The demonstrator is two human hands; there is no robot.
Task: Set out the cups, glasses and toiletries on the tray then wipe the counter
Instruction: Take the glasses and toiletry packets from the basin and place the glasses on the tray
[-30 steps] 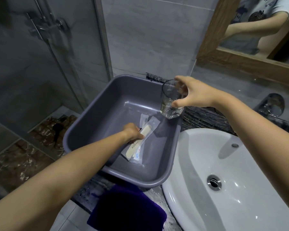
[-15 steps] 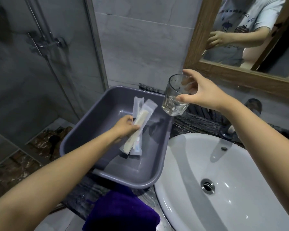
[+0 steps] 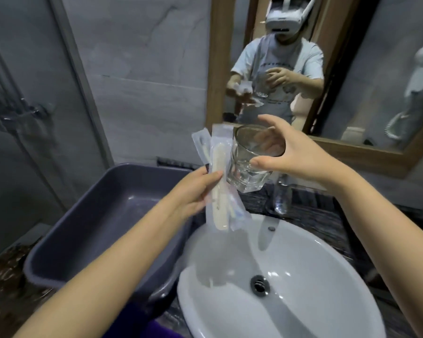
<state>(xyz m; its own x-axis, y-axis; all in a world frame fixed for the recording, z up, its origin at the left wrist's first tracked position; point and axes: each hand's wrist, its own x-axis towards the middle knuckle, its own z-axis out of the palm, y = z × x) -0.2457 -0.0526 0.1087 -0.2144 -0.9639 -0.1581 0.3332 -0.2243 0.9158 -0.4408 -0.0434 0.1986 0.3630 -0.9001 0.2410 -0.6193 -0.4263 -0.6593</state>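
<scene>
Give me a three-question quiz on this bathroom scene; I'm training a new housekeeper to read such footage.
1. True or false: the glass stands in the grey tub.
2. Which hand holds the wrapped toiletry packets?
3. The packets hang over: A) the white sink, B) the shower floor, C) the purple cloth.

Key
1. False: the right hand holds it in the air in front of the mirror frame.
2. The left hand.
3. A: their lower ends hang above the sink's left rim, beside the tub.
</scene>
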